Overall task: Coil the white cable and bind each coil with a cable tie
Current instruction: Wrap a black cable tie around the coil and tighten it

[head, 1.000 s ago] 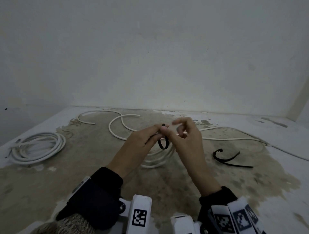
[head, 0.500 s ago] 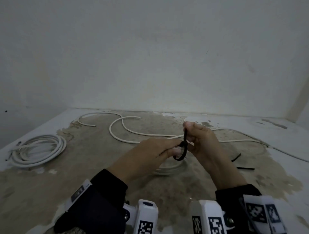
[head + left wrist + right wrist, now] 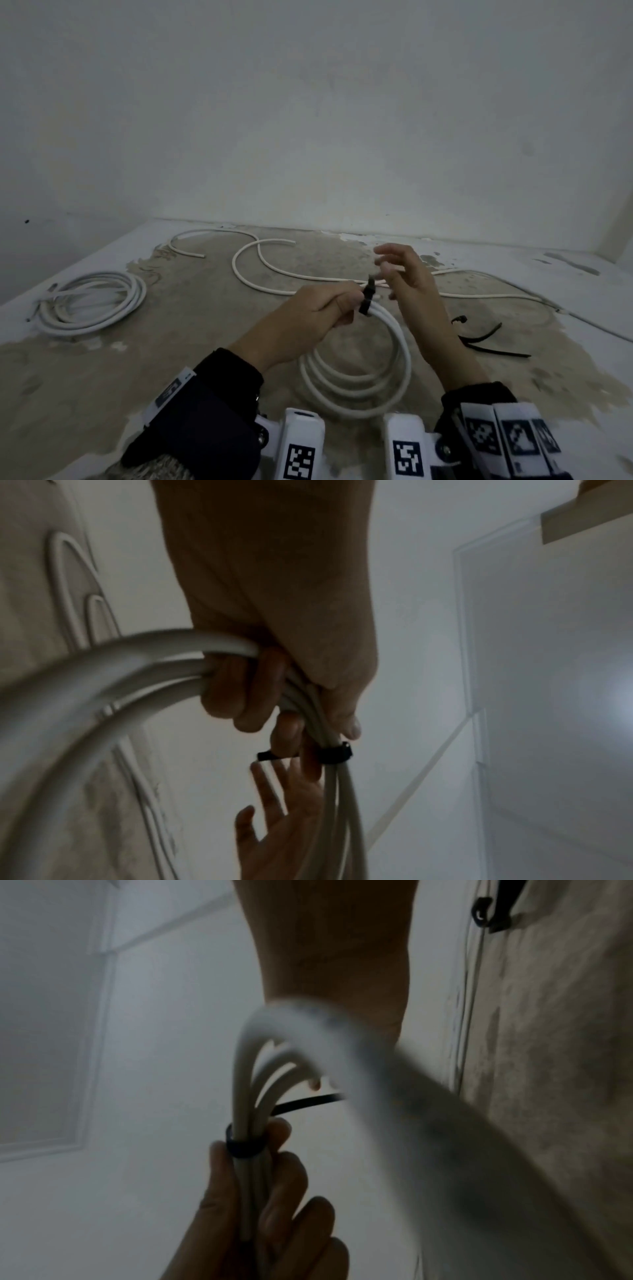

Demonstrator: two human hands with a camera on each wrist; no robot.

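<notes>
The left hand [image 3: 274,610] curls its fingers [image 3: 236,693] round a bundle of white cable [image 3: 85,696] strands. Just past the fingertips a black cable tie [image 3: 335,754] wraps the bundle, its tail sticking out sideways. Beyond, the right hand [image 3: 281,831] shows with fingers spread, near the tie's tail.

The white cable coil [image 3: 356,377] gripped in the left hand [image 3: 318,315] looks like smooth plastic-sheathed cord with a faint sheen, and the black cable tie [image 3: 334,754] cinched round it just beyond the fingertips is matt black plastic — a flat, narrow band. Below the grip the floor [image 3: 191,342] is rough and blotchy, bare brown patches showing through worn pale paint, while the wall [image 3: 308,120] beyond is matt white plaster — the dark sleeve [image 3: 205,411] behind the wrist is soft cloth.
</notes>
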